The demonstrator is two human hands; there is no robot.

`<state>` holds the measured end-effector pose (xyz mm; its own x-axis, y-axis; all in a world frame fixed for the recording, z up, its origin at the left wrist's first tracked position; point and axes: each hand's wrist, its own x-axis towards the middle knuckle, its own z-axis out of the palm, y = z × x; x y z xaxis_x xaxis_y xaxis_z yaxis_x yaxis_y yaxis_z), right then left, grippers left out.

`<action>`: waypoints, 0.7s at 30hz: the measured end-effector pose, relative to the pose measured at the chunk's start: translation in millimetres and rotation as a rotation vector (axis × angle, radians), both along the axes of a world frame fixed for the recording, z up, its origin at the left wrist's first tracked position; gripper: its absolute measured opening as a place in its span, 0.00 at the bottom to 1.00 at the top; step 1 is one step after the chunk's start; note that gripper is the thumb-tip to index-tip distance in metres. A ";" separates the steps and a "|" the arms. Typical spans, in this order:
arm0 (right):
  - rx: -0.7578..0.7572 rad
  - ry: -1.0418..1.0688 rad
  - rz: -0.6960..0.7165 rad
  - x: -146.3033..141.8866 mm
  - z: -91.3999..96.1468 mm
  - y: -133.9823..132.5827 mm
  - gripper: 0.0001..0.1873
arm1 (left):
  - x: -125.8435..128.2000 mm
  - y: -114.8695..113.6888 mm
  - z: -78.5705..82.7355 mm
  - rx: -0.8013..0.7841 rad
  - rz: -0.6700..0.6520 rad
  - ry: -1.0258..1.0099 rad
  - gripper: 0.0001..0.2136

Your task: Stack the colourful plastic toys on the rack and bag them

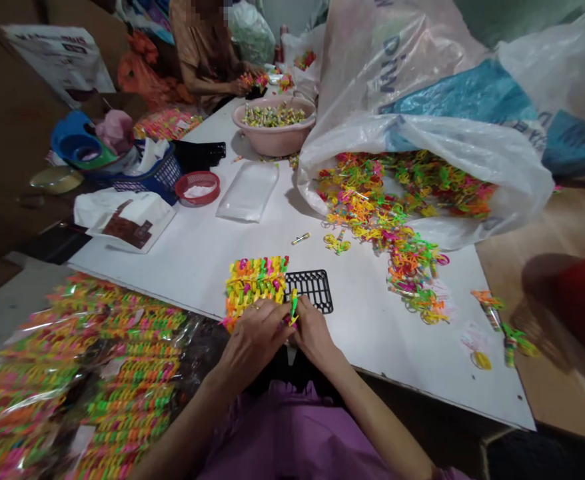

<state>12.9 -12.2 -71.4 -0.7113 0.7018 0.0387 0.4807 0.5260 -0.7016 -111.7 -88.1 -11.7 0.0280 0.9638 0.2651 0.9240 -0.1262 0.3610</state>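
Observation:
A black plastic grid rack (317,283) lies at the front edge of the white table. Rows of small, bright plastic toys (255,280) in yellow, orange, green and pink fill its left part; the right part shows bare slots. My left hand (255,333) bends over the near side of these rows, its fingertips meeting at a green-and-yellow plastic toy (294,308). My right hand (316,335) is closed on that same toy from the right, beside the bare slots. The fingertips partly hide the toy's lower end.
A big plastic sack (502,207) spills loose toys (372,213) onto the table (352,340). Farther back are a pink basin (272,139), a red basket (198,193) and clear bags (248,192). Packed toys (137,380) lie at lower left. Another person (205,57) works at the far end.

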 end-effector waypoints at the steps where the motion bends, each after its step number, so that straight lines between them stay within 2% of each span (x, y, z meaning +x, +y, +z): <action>1: 0.016 -0.031 0.009 0.1 -0.2 -1.2 0.11 | 0.9 -0.5 -1.4 0.027 -0.001 0.003 0.12; 5: 0.083 -0.129 0.052 -6.3 -3.9 0.3 0.08 | 4.3 1.6 -7.6 0.127 0.022 0.052 0.08; 8: 0.087 -0.157 0.096 -7.8 -3.6 5.3 0.08 | 3.3 2.0 -11.2 0.144 -0.021 0.094 0.10; 14: -0.073 -0.011 0.191 8.0 8.9 18.7 0.04 | 5.4 -6.1 -17.3 0.084 -0.009 0.113 0.11; 18: -0.144 -0.016 0.229 14.4 15.5 29.7 0.04 | 9.1 -5.9 -8.2 0.129 0.007 0.098 0.09; 21: -0.184 -0.022 0.220 17.2 21.1 39.6 0.06 | -6.4 -3.0 7.5 0.264 0.136 0.106 0.09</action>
<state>30.1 27.3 -50.3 -0.8463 0.5246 -0.0927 0.3859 0.4837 -0.7856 -118.1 -91.1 -4.2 -0.0554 0.8587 0.5095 0.9694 -0.0759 0.2333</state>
